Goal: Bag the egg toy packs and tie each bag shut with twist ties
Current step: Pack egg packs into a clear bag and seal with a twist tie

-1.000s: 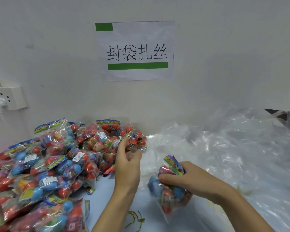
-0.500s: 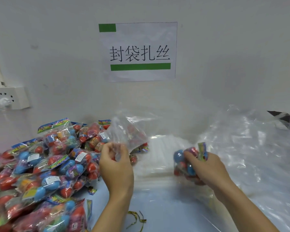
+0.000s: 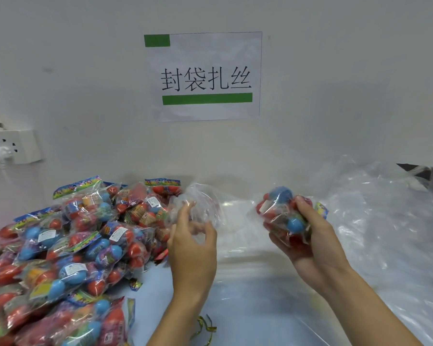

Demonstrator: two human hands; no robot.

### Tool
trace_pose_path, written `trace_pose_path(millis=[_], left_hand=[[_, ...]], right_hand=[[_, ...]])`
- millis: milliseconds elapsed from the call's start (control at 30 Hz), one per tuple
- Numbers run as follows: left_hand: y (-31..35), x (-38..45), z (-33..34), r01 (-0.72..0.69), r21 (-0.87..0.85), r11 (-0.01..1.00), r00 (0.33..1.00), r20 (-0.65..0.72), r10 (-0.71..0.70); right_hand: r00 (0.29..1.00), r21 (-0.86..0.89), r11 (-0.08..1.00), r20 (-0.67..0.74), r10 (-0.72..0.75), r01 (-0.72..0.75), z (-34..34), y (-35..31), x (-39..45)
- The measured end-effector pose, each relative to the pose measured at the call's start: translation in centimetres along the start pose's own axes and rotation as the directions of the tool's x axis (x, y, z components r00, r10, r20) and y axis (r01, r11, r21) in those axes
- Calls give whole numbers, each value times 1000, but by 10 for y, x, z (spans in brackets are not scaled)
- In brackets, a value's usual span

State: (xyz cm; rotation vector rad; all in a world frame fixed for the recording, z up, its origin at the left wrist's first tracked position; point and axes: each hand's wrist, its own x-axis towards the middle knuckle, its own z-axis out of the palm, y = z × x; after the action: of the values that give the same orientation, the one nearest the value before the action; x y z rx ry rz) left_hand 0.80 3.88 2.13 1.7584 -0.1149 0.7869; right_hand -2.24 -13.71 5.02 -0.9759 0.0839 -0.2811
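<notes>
My right hand (image 3: 310,243) grips one egg toy pack (image 3: 285,216) with red and blue eggs, raised above the table at centre right. My left hand (image 3: 193,243) pinches a clear plastic bag (image 3: 203,208), lifted and puffed open above its fingers. The two hands are apart, about a hand's width between them. A big heap of egg toy packs (image 3: 68,250) covers the table's left side. Gold twist ties (image 3: 205,328) lie near the front edge between my forearms.
A pile of clear plastic bags (image 3: 375,221) spreads over the right half of the table. A wall socket with a white plug (image 3: 8,148) is on the left wall. A paper sign (image 3: 205,76) hangs on the wall ahead.
My left hand picked up a clear bag from beside the heap and raised it. My right hand lifted the egg toy pack up and to the right.
</notes>
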Motion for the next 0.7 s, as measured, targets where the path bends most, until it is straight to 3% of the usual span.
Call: trace_pose_path(millis=[167,300,400,500,633,700], left_hand=[[-5,-1,1,-110,75,991,990,95,103],[-8,-5,5,-226,63,972,911,367,188],[-16,-9,6,-140,7,990,839,532,114],[-18,-11,3,-64,-6,998,786,616,54],[-4,-13,7,-72,-79,994,736,669,106],[0,-13,9,-40,-80,996,742,665,84]], right_hand=[[995,176,984,100,-21,3,-3,-5,0],[933,-22,999,357,42,-37,2,-1,-3],[866,-196,979,476,152,-64,5,7,-7],[885,-311,950,430,178,-40,8,9,-9],[927,-304,950,333,173,-68,10,7,-10],[945,-275,959,291,151,-68,13,8,-10]])
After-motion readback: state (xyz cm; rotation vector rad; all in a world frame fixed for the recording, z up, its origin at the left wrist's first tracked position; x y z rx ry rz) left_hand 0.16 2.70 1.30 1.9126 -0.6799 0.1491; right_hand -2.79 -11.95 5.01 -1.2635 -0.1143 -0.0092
